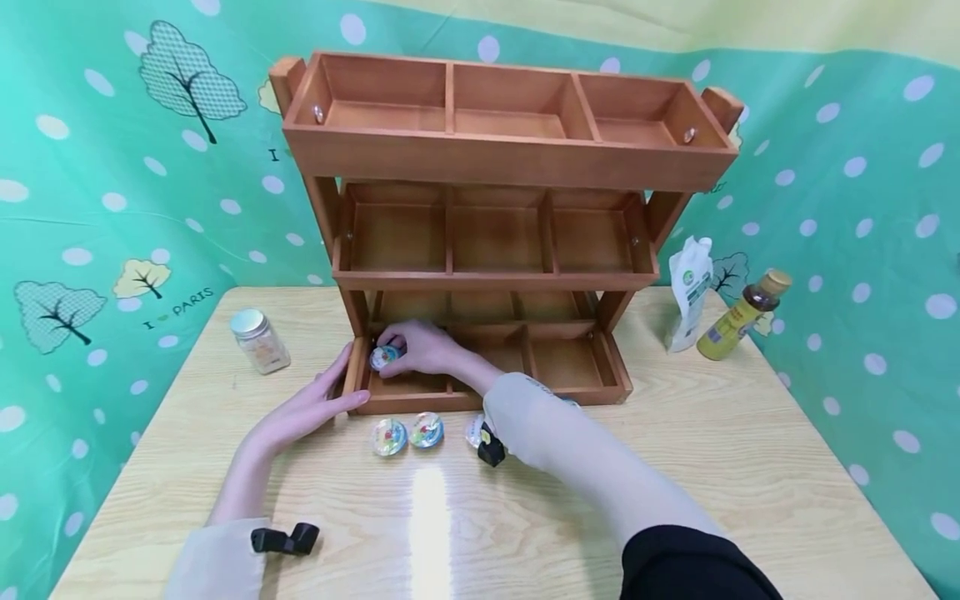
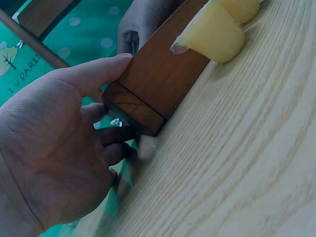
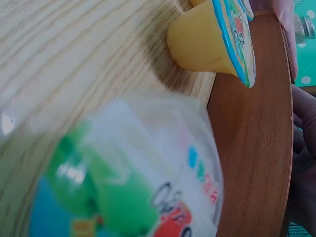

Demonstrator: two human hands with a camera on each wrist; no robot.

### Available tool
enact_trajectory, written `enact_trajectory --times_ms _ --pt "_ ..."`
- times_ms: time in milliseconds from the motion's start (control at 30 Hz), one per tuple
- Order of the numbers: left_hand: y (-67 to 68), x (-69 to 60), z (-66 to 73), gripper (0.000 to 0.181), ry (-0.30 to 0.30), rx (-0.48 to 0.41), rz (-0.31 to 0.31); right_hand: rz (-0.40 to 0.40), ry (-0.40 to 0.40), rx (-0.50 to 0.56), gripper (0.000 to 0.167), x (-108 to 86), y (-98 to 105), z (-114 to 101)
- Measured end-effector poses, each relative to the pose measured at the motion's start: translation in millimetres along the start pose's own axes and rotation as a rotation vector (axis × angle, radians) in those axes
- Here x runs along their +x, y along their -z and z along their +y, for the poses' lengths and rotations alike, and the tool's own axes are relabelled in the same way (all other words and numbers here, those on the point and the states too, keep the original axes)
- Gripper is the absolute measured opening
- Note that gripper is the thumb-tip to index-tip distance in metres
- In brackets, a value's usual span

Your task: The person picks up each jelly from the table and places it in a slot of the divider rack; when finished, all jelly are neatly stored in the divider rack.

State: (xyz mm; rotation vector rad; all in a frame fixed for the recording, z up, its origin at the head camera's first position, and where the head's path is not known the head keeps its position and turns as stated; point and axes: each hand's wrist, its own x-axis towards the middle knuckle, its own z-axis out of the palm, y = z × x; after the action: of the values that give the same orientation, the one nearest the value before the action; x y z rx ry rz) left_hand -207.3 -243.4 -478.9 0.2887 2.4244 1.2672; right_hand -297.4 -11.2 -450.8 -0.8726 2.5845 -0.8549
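Observation:
In the head view, my right hand (image 1: pixel 427 348) pinches a small lidded jelly cup (image 1: pixel 384 357) inside the left compartment of the rack's bottom tier. My left hand (image 1: pixel 303 408) grips the left front corner of the brown wooden rack (image 1: pixel 420 403), thumb at the front and fingers along the side. The left wrist view has the left hand (image 2: pixel 59 143) at that corner (image 2: pixel 136 106). Two cups (image 1: pixel 389 437) (image 1: pixel 426 429) lie on the table before the rack; another (image 1: pixel 474 430) is partly hidden by the right forearm. A blurred cup (image 3: pixel 133 173) fills the right wrist view's foreground.
The rack's upper tier (image 1: pixel 510 158) and middle tier (image 1: pixel 495 282) rise above the hands. A silver-lidded jar (image 1: pixel 260 342) is at the left of the table (image 1: pixel 337 483). On the right are a white pouch (image 1: pixel 688 296) and a yellow-labelled bottle (image 1: pixel 738 321).

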Motion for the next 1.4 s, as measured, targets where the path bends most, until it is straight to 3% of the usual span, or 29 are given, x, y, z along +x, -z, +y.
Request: enact_trajectory --times_ms 333,533,700,833,1133,1400 --pt "0.2 1.6 0.7 0.092 0.004 -0.01 0.005 -0.024 0.046 0.038 0.058 -4.4 6 2" --pt "-0.5 0.8 0.3 0.093 0.019 -0.014 0.01 0.071 0.077 0.106 0.05 -25.6 16 7" --pt "-0.7 0.1 0.9 0.092 0.018 -0.018 0.011 0.19 0.079 0.26 0.043 -63.4 32 16" --pt "-1.4 0.6 0.4 0.093 0.01 -0.023 0.008 0.258 0.098 0.307 0.034 -100.6 44 28" --pt "-1.2 0.7 -1.5 0.094 -0.006 -0.039 0.007 0.356 0.076 0.301 0.026 -177.6 73 63" --pt "-1.3 0.6 -1.8 0.094 -0.007 -0.021 0.014 0.366 0.094 0.213 0.025 -221.2 87 82"
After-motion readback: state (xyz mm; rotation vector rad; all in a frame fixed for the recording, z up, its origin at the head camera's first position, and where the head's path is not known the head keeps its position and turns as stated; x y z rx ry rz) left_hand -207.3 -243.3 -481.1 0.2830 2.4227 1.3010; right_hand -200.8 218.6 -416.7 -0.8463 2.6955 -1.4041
